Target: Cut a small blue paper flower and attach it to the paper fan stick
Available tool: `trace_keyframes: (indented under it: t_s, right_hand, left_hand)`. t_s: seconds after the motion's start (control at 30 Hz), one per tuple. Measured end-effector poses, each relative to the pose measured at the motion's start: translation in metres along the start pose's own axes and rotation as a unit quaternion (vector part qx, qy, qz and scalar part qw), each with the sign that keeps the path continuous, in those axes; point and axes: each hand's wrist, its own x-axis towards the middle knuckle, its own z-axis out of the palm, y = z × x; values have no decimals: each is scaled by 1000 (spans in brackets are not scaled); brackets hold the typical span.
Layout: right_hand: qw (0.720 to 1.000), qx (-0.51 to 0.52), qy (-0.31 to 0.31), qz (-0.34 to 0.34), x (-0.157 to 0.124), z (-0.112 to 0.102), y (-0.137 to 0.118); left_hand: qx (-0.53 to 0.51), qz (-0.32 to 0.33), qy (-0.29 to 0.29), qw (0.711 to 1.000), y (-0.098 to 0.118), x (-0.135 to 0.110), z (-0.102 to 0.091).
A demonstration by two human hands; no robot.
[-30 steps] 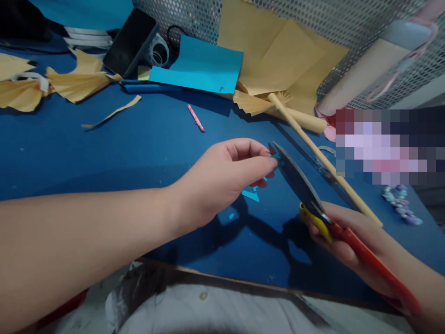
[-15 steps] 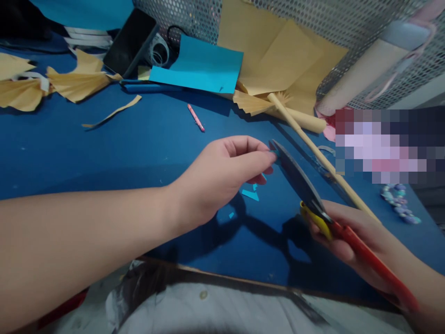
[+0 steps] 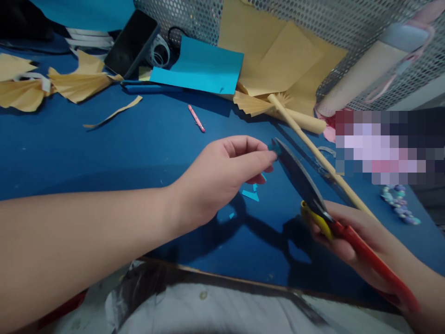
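Note:
My left hand point(image 3: 239, 160) is closed in a pinch over the middle of the blue table point(image 3: 146, 153). Between thumb and fingertips it holds a small piece of blue paper point(image 3: 274, 147), mostly covered by the fingers. In my right hand point(image 3: 347, 241) are scissors point(image 3: 368, 255) with red and yellow handles, gripped around the handles. Their dark blades point up and left, and the tips meet the blue paper at my left fingertips. Beneath the hands lie several small blue paper scraps point(image 3: 251, 195).
A pink pen-like stick point(image 3: 196, 118) and a tan paper strip point(image 3: 114, 113) lie beyond my hands. Farther back are a phone point(image 3: 132, 41), blue paper sheet point(image 3: 205, 65), folded tan paper fans point(image 3: 78, 81) and a bottle point(image 3: 375, 69). A tan rod point(image 3: 313, 148) and beads point(image 3: 399, 204) are at right.
The blades look more closed at their tips, and slightly more of the blue paper shows at my left fingertips. Both hands otherwise stay in nearly the same place.

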Motion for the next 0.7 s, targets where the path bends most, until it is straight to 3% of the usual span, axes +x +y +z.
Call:
trace_keyframes:
  t_s: [0.27,0.7]
  right_hand:
    - [1000,4,6,24,-2,2,-4]
    - [1000,-17,-7,-9,0,1,-3]
  left_hand:
    - [-2,15,6,1000,0,1,-1]
    - [-7,19,8,1000,0,1,0]
